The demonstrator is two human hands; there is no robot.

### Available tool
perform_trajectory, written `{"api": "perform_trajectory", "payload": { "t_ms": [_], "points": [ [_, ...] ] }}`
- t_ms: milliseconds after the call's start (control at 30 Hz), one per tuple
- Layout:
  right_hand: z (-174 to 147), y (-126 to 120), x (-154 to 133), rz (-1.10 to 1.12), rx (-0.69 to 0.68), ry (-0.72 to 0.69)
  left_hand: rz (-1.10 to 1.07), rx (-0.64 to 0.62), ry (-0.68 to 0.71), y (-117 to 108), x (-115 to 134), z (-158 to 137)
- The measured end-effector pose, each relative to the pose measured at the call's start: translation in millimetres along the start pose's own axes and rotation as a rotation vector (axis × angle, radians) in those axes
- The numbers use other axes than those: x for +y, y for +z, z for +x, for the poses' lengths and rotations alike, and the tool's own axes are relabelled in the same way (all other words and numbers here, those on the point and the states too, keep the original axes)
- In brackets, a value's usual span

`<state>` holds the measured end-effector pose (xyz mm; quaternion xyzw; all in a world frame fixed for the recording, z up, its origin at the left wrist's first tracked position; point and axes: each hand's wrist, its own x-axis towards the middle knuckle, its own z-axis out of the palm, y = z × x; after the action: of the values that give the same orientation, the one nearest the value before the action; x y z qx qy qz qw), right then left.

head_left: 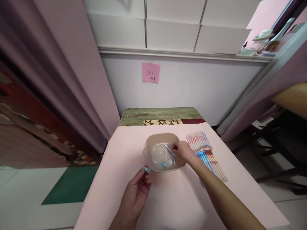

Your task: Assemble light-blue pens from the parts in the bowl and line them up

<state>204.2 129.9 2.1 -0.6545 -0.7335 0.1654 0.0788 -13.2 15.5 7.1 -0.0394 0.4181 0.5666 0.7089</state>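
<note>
In the head view, my left hand (138, 188) is closed at the near left of a beige plastic basin (149, 139). Its fingertips pinch a small light-blue pen cap (146, 169) with the hollow end showing. My right hand (182, 150) reaches over the basin's right side, fingers closed on a thin pale stick (169, 149) that looks like a pen part. That stick slants down into the basin; the fingers hide some of it. At the basin's bottom lie several small white pieces (162, 151) and a bright blue piece (163, 164).
Right of the basin lie rows of pens: pale ones with reddish marks (198, 140), blue ones (208, 161) and orange-beige ones (216, 163). A pink cloth (124, 147) covers the table. The wall behind bears a pink note (151, 72). A dark chair (283, 147) stands at right.
</note>
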Motion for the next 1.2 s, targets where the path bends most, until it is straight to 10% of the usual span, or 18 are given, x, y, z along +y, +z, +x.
{"api": "perform_trajectory", "payload": {
  "t_ms": [600, 1033, 1200],
  "points": [
    [4, 31, -26, -0.069, -0.174, -0.031, 0.026, -0.027, -0.012, 2, 7, 6],
    [-19, 24, -4, 0.962, -0.181, -0.12, 0.087, -0.111, 0.058, 35, 4, 10],
    [-27, 25, -6, 1.17, -0.049, 0.006, 0.438, -0.207, 0.492, 48, 0, 30]
  ]
}}
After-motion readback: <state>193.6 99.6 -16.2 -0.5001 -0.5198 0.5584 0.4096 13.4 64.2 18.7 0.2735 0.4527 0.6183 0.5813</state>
